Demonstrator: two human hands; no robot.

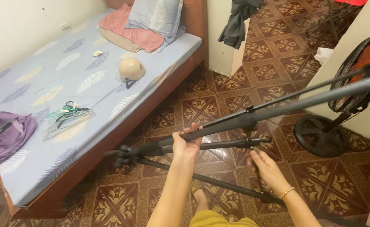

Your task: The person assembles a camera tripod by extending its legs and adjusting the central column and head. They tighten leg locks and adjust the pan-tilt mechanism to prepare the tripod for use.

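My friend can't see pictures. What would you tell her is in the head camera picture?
Two bare hands handle a black tripod held sideways over a patterned brown tile floor: the left hand grips one leg, the right hand is open beside another. To the left is a bed with hangers, a tan helmet and a purple bag; a standing fan is on the right.

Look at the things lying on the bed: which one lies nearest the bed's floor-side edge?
The beige helmet, round and hard, lies closest to that edge; the purple bag, the hangers and the pillows lie further in.
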